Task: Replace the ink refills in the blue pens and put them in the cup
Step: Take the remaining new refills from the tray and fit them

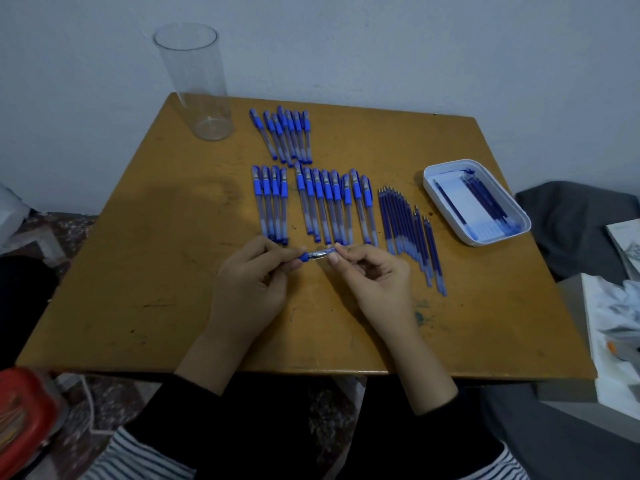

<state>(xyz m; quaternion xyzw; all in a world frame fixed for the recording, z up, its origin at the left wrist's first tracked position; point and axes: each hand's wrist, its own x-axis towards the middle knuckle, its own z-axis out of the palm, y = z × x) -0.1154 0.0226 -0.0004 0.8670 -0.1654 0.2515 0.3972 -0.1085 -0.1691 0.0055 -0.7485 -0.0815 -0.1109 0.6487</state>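
A blue pen [317, 254] lies level between both hands above the table's middle. My left hand [251, 282] grips its blue end; my right hand [372, 275] pinches the other end with thumb and fingers. Behind them several blue pens [322, 202] lie in a row, and another group of pens [285, 136] lies farther back. Several loose blue refills [408, 230] lie in a row to the right. The clear plastic cup [199, 81] stands empty at the back left corner.
A white tray [436, 188] holding several refills sits at the right on the yellow-brown table [138, 289]. A red box [24, 420] is at the lower left, papers and grey cloth [571, 230] at the right. The wall is close behind.
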